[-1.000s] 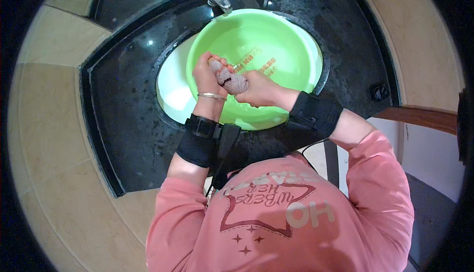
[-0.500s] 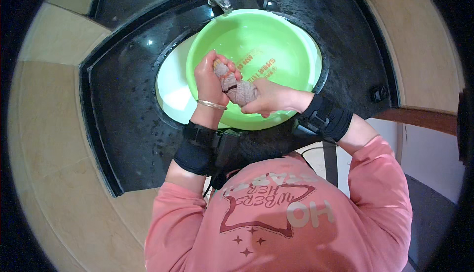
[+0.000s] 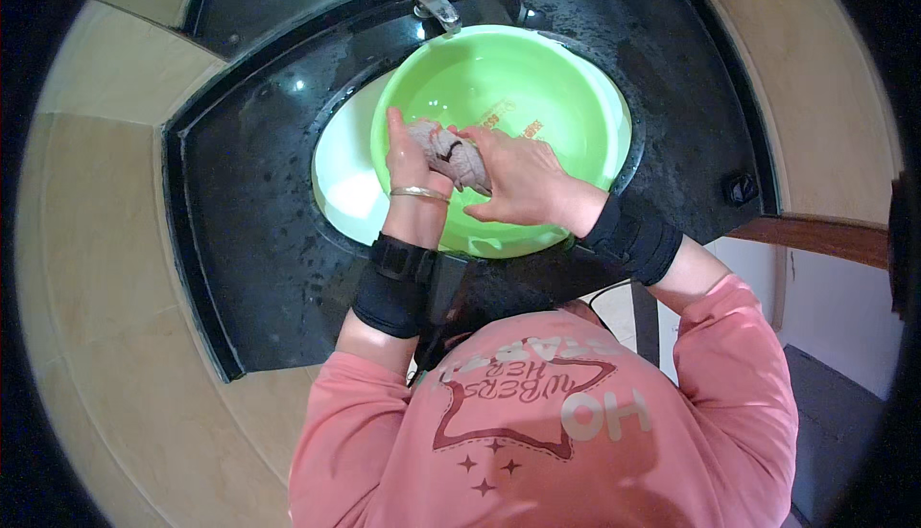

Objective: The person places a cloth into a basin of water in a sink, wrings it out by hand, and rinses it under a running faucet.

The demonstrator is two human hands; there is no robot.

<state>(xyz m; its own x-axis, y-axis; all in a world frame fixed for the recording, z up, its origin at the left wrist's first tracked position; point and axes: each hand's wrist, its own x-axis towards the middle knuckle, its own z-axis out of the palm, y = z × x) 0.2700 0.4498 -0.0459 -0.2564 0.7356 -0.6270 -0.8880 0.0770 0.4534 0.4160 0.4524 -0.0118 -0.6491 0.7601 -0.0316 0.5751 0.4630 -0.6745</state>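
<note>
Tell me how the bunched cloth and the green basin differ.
Colour: the cloth is pale grey with a dark mark, while the basin is bright green with orange-red print.
Size: the cloth is a small bundle; the basin is far larger.
Shape and place: the cloth is crumpled in the left hand, with the right hand at it, whereas the basin is round and open, over the white sink.
Both carry darker markings.

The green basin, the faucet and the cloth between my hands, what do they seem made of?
The basin: probably plastic, smooth and slightly glossy, going by its even green and soft shine. The faucet: likely chromed metal, with silvery, bright highlights. The cloth: soft, matte textile, judging by its folds; the fibre can't be told.
</note>
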